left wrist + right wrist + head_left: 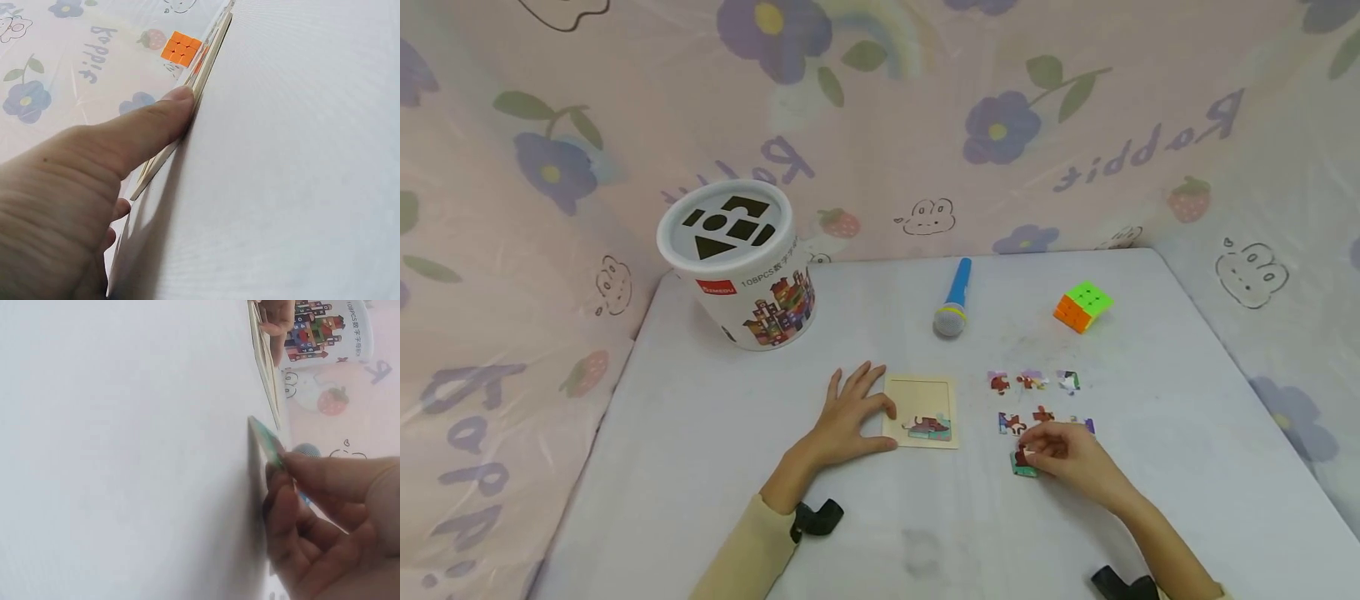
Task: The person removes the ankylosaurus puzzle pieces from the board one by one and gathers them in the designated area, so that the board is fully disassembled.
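A shallow wooden puzzle tray (922, 395) lies on the table, with joined jigsaw pieces (929, 428) in its lower right corner. My left hand (846, 421) rests at the tray's left edge, fingers spread; in the left wrist view its thumb (159, 122) presses on the rim. To the right of the tray, my right hand (1071, 458) pinches a green and dark red jigsaw piece (1023, 467) between thumb and fingers. In the right wrist view, that jigsaw piece (265, 439) is tilted, one edge close to the tabletop.
Several loose jigsaw pieces (1032, 380) lie in two rows beyond my right hand, partly hidden by it. Farther back are a blue toy microphone (957, 296) and a puzzle cube (1082, 307). A white lidded bucket (741, 275) stands at the back left, before a printed curtain (880, 125).
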Demonstrator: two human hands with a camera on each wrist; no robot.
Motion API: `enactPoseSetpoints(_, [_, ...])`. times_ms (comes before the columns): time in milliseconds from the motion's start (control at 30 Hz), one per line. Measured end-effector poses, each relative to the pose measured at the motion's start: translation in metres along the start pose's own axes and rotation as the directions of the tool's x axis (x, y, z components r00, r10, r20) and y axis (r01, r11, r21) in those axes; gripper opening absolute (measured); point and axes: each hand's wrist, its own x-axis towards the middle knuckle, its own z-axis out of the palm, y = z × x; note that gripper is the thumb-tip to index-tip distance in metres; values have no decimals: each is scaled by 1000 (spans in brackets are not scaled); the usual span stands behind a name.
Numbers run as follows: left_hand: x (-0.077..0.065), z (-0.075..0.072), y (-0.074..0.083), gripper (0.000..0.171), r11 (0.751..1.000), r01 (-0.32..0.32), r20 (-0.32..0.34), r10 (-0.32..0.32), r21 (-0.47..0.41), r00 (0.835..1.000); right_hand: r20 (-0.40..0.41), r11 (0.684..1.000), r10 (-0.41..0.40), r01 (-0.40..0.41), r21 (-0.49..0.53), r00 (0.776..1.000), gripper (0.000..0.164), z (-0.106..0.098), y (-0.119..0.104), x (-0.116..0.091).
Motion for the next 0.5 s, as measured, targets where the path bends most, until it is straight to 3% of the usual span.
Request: enactPoseSetpoints(500, [0,1,-1,37,1000,16,10,-16,3,1000,-101,988,-20,4,-155,995,17,16,-2,-3])
